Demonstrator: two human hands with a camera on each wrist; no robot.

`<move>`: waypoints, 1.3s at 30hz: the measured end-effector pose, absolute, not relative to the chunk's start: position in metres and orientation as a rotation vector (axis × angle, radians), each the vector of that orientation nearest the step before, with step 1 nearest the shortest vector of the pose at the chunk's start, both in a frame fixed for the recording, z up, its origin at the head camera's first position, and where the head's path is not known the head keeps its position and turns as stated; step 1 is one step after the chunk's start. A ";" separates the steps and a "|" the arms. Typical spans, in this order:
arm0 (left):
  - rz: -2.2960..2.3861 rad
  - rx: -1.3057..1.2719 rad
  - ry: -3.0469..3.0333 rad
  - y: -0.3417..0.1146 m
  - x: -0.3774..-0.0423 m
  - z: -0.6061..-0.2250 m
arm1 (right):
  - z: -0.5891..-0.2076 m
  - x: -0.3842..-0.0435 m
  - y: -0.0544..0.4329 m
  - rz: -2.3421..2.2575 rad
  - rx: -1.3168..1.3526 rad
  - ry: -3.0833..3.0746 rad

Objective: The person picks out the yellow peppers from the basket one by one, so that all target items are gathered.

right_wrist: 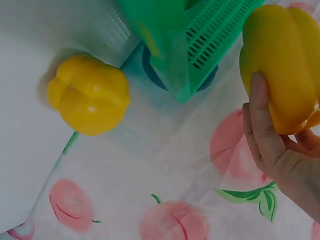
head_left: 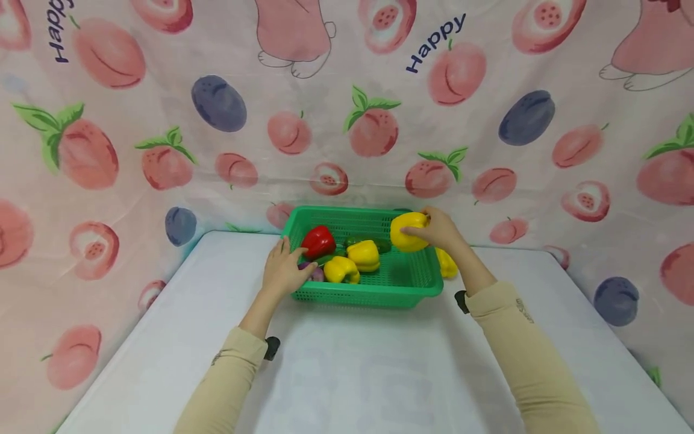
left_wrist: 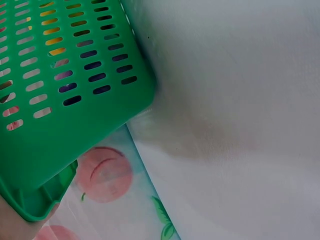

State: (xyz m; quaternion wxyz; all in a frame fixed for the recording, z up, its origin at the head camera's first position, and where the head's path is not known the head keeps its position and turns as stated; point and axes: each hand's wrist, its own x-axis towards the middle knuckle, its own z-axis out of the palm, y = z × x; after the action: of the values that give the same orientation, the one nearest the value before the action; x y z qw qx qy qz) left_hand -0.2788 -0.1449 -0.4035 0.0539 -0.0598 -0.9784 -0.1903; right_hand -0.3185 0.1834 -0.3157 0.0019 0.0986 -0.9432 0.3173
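Yellow pepper (head_left: 401,236), one: grasped by right hand (head_left: 441,227), held above right end of green basket (head_left: 374,290), presumably so the rim is cleared. Basket's left rim: overlaid by left hand (head_left: 283,271), apparently for steadying; clenching cannot be told. Second pepper (head_left: 447,264): placed outside, beside basket.

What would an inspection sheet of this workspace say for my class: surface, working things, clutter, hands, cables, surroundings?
Surface: white table, basket standing on it.
Working things: the green basket holds a red pepper, two yellow peppers, something purple and something dark green; another yellow pepper sits outside, to its right.
Clutter: nothing seen.
Hands: left hand touches the basket's left rim; right hand grips a raised yellow pepper over the basket's right end.
Cables: nothing seen.
Surroundings: fruit-print cloth behind and beside the table.
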 end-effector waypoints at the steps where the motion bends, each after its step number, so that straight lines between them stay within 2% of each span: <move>1: -0.579 -0.178 -2.969 -0.145 -0.279 -0.403 | -0.317 -0.318 0.184 1.022 0.296 -2.949; 19: -0.587 -0.206 -2.960 -0.142 -0.281 -0.403 | -0.334 -0.302 0.213 1.405 0.044 -2.770; 39: -0.594 -0.205 -2.971 -0.146 -0.276 -0.400 | -0.353 -0.294 0.247 1.748 0.009 -2.634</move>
State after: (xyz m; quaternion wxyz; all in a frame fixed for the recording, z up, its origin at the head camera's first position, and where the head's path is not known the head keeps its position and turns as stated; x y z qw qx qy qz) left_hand -0.2757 -0.1458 -0.3998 0.0524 -0.0675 -0.9770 -0.1952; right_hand -0.2944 0.2469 -0.3529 -0.0097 0.0027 -0.8331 0.5530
